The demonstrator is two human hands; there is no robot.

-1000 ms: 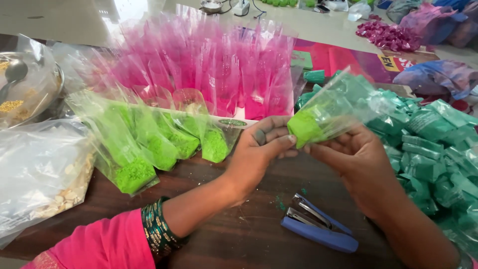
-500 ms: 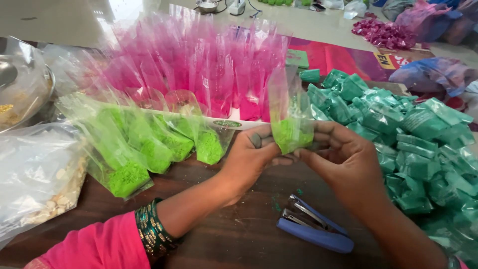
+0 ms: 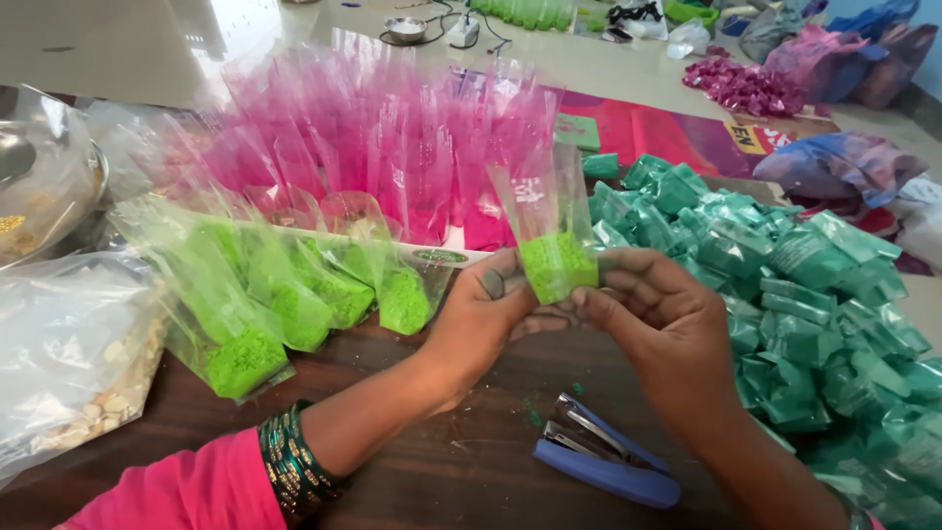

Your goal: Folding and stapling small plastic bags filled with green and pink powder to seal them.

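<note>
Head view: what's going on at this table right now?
A person holds one small clear packet of green powder upright between the left hand and the right hand, above a dark wooden table. A blue stapler lies on the table just below the hands. More green powder packets lie to the left, pink packets stand behind, and a heap of folded teal packets sits on the right.

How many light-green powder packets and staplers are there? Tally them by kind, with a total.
Lying packets of light-green powder on the table: 4 that can be told apart
Held packet of light-green powder, pinched upright between left hand and right hand: 1
Blue stapler: 1
Total: 6
</note>
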